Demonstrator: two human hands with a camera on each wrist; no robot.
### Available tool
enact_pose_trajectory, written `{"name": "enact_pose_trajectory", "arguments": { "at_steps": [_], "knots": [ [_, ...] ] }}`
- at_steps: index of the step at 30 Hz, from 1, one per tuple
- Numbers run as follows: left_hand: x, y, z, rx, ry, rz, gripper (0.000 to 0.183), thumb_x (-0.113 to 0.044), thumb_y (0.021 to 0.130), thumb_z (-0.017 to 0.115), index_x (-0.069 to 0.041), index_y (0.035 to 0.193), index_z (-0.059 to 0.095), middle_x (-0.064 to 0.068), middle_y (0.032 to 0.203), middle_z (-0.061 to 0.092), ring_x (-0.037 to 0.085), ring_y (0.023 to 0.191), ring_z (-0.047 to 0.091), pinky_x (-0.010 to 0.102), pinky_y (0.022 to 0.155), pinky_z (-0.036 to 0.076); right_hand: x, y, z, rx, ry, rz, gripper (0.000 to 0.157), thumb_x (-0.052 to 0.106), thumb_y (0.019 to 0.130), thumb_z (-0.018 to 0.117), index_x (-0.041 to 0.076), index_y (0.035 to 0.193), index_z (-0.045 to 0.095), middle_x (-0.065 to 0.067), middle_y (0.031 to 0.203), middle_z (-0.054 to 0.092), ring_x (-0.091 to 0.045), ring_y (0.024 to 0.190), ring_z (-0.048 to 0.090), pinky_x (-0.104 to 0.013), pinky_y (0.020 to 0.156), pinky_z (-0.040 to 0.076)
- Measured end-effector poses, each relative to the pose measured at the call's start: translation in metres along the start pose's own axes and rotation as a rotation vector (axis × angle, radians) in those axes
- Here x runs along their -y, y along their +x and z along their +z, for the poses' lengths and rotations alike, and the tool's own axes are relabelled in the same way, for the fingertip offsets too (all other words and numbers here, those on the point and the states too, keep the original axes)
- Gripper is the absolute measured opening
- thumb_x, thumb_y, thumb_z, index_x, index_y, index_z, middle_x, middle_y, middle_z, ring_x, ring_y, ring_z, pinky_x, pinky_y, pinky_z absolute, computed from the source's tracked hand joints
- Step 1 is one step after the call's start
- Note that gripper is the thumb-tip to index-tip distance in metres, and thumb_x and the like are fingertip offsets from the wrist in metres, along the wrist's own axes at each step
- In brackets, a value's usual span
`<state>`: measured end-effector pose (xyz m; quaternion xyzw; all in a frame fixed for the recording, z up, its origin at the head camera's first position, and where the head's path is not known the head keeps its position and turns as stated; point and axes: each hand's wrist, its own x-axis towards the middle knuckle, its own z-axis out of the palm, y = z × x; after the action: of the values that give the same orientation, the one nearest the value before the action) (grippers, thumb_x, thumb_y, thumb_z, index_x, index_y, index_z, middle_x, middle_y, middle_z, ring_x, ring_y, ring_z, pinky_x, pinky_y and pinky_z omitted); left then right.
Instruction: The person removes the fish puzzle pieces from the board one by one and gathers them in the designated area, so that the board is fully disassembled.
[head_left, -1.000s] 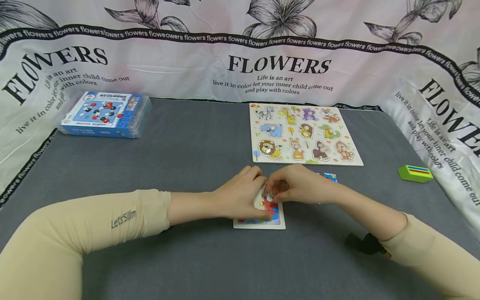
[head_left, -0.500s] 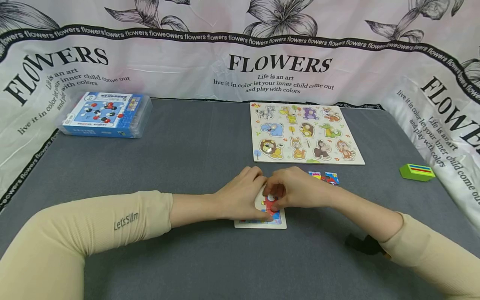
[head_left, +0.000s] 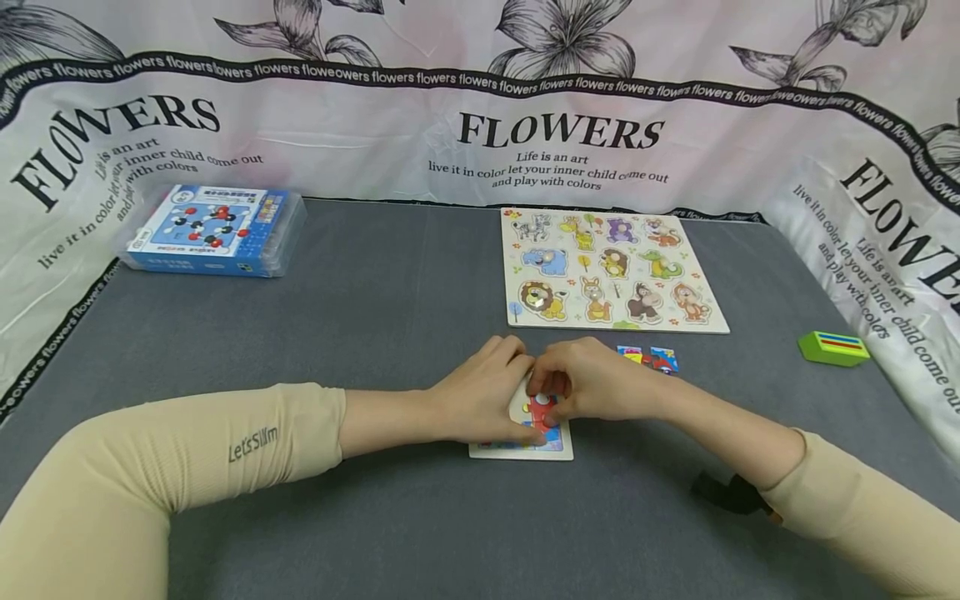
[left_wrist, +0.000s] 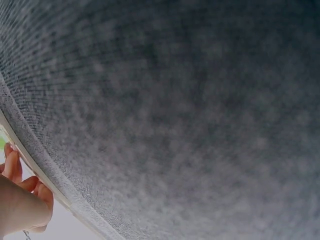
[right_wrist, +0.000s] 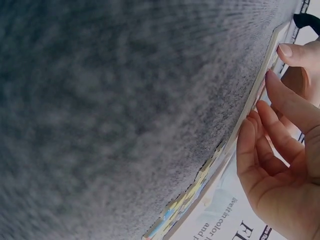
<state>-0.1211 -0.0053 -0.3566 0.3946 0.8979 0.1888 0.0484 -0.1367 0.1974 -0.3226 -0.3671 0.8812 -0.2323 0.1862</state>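
Note:
In the head view, a small white-framed jigsaw board (head_left: 521,454) with red and blue picture pieces lies flat on the table. My left hand (head_left: 480,396) holds this board from its left side, thumb across the lower part and fingers by the far edge. Over the board's right side, my right hand (head_left: 592,379) bends its fingers and thumb about a red jigsaw piece (head_left: 538,408). The right wrist view shows the right hand's fingertips (right_wrist: 270,77) right at the board surface. Fingers hide much of the picture.
Loose jigsaw pieces (head_left: 663,359) lie just beyond the right wrist. An animal peg puzzle (head_left: 615,321) stands behind the hands. A blue boxed set (head_left: 210,233) is at back left, a green block (head_left: 832,348) far right. Flower-printed cloth (head_left: 360,125) rises behind the table.
My right thumb has slid a little toward the near side of the board, and the right hand sits slightly lower, uncovering the loose pieces. The left hand stays in place.

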Motion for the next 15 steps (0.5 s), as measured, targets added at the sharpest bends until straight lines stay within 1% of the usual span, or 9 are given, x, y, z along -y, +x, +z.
{"name": "enact_pose_trajectory", "arguments": {
  "at_steps": [6,9,15],
  "knots": [
    [-0.001,0.0004,-0.0005,0.023,-0.004,-0.027,0.071,-0.062,0.073,0.078,-0.01,0.118,0.062,0.003,0.114,0.05,0.016,0.1,0.043,0.026,0.086,0.043,-0.0008,0.0004,-0.0003,0.003,0.033,-0.006,0.028,0.013,0.073,0.086,0.017,0.093,0.067,0.007,0.086,0.066,-0.006,0.074,0.058,-0.021,0.067,0.051],
    [-0.001,0.0005,-0.0006,0.03,0.001,-0.031,0.072,-0.063,0.073,0.078,-0.009,0.118,0.062,0.003,0.115,0.05,0.015,0.101,0.043,0.025,0.087,0.044,-0.0012,0.0009,-0.0006,0.008,0.065,-0.004,0.024,0.011,0.076,0.084,0.018,0.091,0.066,0.007,0.082,0.066,-0.005,0.072,0.058,-0.021,0.066,0.051],
    [-0.0004,0.0004,-0.0005,0.025,-0.002,-0.022,0.065,-0.062,0.074,0.078,-0.01,0.11,0.063,0.004,0.114,0.05,0.016,0.101,0.044,0.026,0.087,0.044,-0.0018,0.0005,-0.0025,0.024,0.137,-0.001,0.017,0.007,0.083,0.077,0.015,0.089,0.064,0.007,0.076,0.064,-0.004,0.068,0.058,-0.021,0.063,0.05]
  ]
}}
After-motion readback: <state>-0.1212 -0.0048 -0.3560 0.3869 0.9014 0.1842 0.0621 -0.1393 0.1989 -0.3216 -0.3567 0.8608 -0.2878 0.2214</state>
